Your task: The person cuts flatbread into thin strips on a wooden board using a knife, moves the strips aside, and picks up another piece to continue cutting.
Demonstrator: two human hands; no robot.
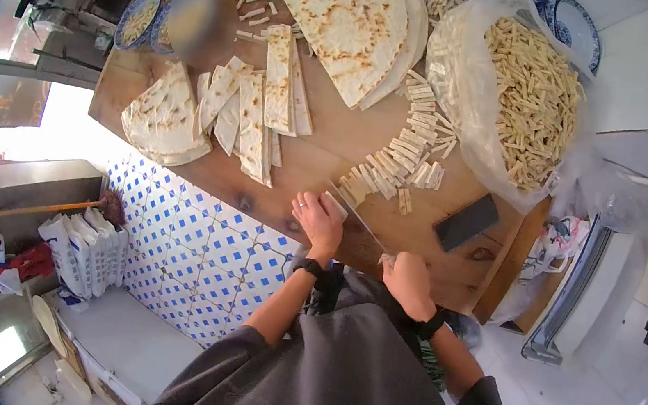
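My right hand (409,285) is closed round the handle of a knife (360,218), whose thin blade points away to the upper left. Beside the blade, my left hand (317,222) holds a small piece of flatbread (338,204) against the wooden board, its fingertips close to the knife. Just beyond the blade, a curved row of cut flatbread strips (397,156) runs up the board. Wide flatbread slices (252,122) lie to the left, next to a folded flatbread wedge (166,118). Larger browned flatbreads (350,20) are stacked at the back.
A clear plastic bag (456,55) full of cut strips (529,99) stands at the right. A dark flat block (466,222) lies near the right front of the board (313,160). Patterned bowls (136,20) sit at the back left, near a blurred round patch.
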